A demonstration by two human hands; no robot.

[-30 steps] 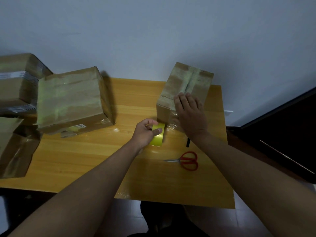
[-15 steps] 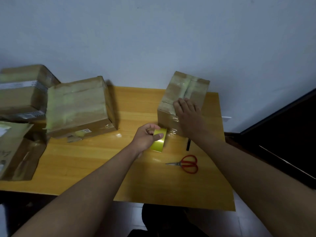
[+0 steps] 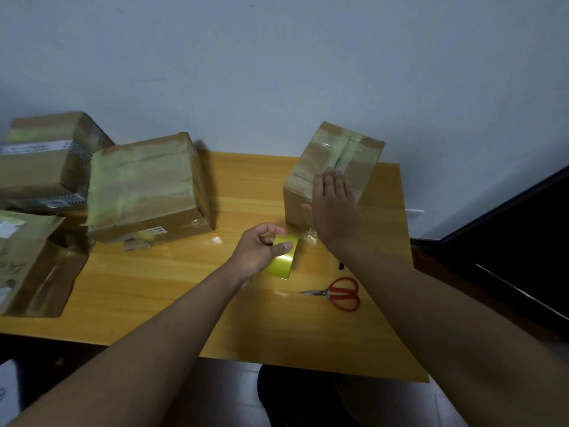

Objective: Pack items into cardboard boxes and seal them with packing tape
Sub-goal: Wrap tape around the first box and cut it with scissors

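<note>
A small taped cardboard box (image 3: pixel 338 155) stands at the back right of the wooden table (image 3: pixel 172 288). My right hand (image 3: pixel 334 208) lies flat with straight fingers against the box's near side and top edge. A strip of clear tape runs from the box's lower front down to a yellow-green tape roll (image 3: pixel 283 257). My left hand (image 3: pixel 261 251) grips that roll just in front of the box, thumb across its face.
Red-handled scissors (image 3: pixel 338 292) lie on the table near the right front, with a small black item (image 3: pixel 341 265) behind them. A larger taped box (image 3: pixel 144 186) sits at the left, more boxes (image 3: pixel 40 161) behind it, and an open box (image 3: pixel 27 263) at the left edge.
The view has tilted so the table sits lower in the picture. My right hand slid lower over the box's near edge. My left hand keeps the roll, drawn slightly toward me.
</note>
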